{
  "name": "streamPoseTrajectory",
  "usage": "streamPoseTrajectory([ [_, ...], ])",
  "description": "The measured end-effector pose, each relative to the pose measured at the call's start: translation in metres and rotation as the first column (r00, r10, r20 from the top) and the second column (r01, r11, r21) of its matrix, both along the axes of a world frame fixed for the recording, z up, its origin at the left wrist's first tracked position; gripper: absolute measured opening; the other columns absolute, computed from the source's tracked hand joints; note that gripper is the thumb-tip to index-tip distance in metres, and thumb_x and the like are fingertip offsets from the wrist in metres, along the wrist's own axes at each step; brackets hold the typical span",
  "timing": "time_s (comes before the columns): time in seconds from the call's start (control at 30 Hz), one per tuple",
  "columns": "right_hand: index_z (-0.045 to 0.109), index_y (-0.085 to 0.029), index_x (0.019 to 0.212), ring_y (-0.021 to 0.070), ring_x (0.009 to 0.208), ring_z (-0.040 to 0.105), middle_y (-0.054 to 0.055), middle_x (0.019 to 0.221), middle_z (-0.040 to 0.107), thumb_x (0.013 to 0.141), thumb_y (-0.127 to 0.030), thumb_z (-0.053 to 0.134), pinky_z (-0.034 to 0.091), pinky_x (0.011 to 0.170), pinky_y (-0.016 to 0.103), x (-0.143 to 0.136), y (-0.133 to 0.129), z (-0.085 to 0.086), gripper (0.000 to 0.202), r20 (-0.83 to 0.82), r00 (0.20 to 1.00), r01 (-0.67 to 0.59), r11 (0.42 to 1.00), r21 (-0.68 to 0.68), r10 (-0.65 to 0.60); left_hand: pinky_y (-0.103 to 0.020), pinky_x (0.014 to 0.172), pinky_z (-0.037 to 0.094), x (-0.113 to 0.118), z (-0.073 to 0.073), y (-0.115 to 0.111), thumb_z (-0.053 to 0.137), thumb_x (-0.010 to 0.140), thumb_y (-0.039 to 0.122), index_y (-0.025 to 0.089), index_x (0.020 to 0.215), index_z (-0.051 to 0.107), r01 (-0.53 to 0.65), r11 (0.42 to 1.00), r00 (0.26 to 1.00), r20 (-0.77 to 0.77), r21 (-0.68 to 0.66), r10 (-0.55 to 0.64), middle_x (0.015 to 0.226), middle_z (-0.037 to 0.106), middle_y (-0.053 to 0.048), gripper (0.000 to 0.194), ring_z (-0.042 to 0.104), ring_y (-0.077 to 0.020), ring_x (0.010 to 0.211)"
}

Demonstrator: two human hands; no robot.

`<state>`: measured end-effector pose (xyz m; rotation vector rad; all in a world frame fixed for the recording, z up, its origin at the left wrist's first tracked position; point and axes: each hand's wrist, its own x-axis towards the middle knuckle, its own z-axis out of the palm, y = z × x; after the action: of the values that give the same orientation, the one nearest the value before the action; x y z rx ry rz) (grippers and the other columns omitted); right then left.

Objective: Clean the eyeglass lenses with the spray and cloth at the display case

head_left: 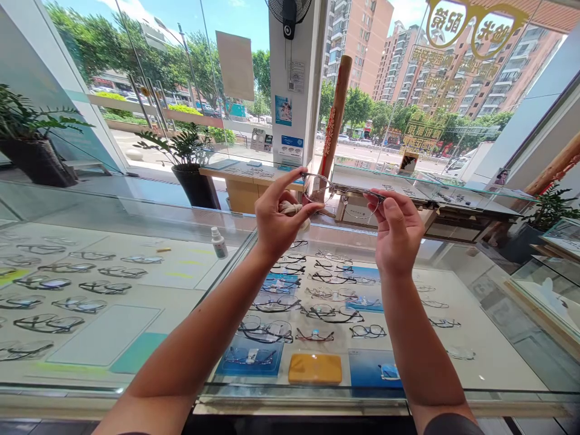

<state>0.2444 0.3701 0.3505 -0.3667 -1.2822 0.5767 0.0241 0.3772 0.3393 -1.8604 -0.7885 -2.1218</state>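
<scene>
One pair of eyeglasses (357, 191), hanging above the glass-topped surface (480, 302) between both hands, long axis running sideways, right end dipping slightly; left hand (278, 211) pinching one end, cupping a whitish cloth (290, 208); right hand (399, 232) pinching the other; neither lying nearer.

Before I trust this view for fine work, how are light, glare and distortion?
Head view: strong daylight beyond the windows, pale reflections on the glass counter; rims of the held eyeglasses partly fade into the busy background; wide-angle stretch near the edges; display frames at far left look soft.
</scene>
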Motion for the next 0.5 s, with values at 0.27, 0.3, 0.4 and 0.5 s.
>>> streamPoseTrajectory([
  [0.27,0.072,-0.028,0.105,0.0246,0.11,0.079,0.005,0.113,0.079,0.097,-0.039,0.068,0.063,0.101,0.045,-0.0021,-0.0029,0.0037,0.014,-0.054,0.991,-0.127,0.99,-0.064,0.124,-0.024,0.053,0.048,0.0018,-0.0025,0.0033,0.095,0.083,0.044,0.031,0.143,0.069,0.03,1.0,1.0,-0.009,0.003,-0.03,0.139,0.077,-0.008,0.066,0.058,-0.0068,0.061],
  [0.3,0.071,-0.027,0.104,0.0246,0.109,0.079,0.005,0.113,0.079,0.097,-0.039,0.068,0.063,0.1,0.045,-0.0025,-0.003,0.0041,0.015,-0.055,0.991,-0.128,0.989,-0.075,0.124,-0.023,0.053,0.049,0.0025,-0.003,0.0037,0.095,0.083,0.043,0.032,0.142,0.069,0.031,1.0,0.999,-0.01,0.004,-0.031,0.138,0.077,-0.008,0.066,0.057,-0.0067,0.061],
  [0.4,0.071,-0.027,0.102,0.024,0.106,0.079,0.005,0.109,0.079,0.094,-0.039,0.07,0.064,0.098,0.043,-0.0033,-0.0024,0.0044,0.014,-0.092,0.984,-0.16,0.982,-0.096,0.152,-0.024,0.054,0.05,0.0038,-0.0046,0.0042,0.095,0.082,0.043,0.032,0.141,0.069,0.036,0.999,0.999,-0.004,-0.01,-0.036,0.137,0.078,-0.008,0.065,0.056,-0.0068,0.06],
  [0.5,0.071,-0.027,0.1,0.0239,0.104,0.079,0.005,0.107,0.079,0.092,-0.037,0.069,0.063,0.096,0.042,-0.0002,0.0,0.0044,0.014,-0.097,0.982,-0.173,0.979,-0.109,0.163,-0.026,0.055,0.051,0.0019,-0.005,0.0041,0.095,0.082,0.045,0.032,0.141,0.07,0.011,1.0,1.0,-0.009,-0.022,-0.011,0.137,0.078,-0.008,0.065,0.058,-0.0079,0.061],
])
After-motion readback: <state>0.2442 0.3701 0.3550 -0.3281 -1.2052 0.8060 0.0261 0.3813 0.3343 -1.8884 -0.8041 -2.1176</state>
